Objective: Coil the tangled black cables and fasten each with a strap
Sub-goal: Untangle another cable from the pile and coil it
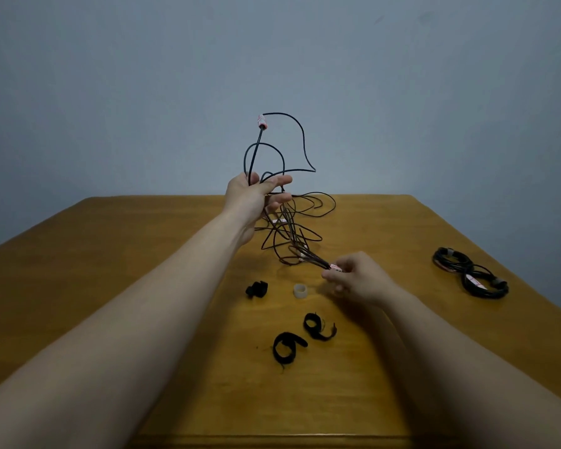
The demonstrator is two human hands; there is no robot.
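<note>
Pale wall stood behind a wooden table (110, 260) whose far edge ran just behind the tangled black cables (292, 231) at frame centre. The left hand (253, 199) gripped several loops, raised above the wood, with a labelled plug (261, 122) poking up against the wall. The right hand (353, 277) pinched a labelled cable end, low and right of centre. A looped strap (287, 348) and a second strap (318, 327) lay toward the near edge, a black roll (256, 289) and a translucent ring (300, 291) beyond them. Coiled cables (484, 286) sat near the right edge; bare wood spread across the left
</note>
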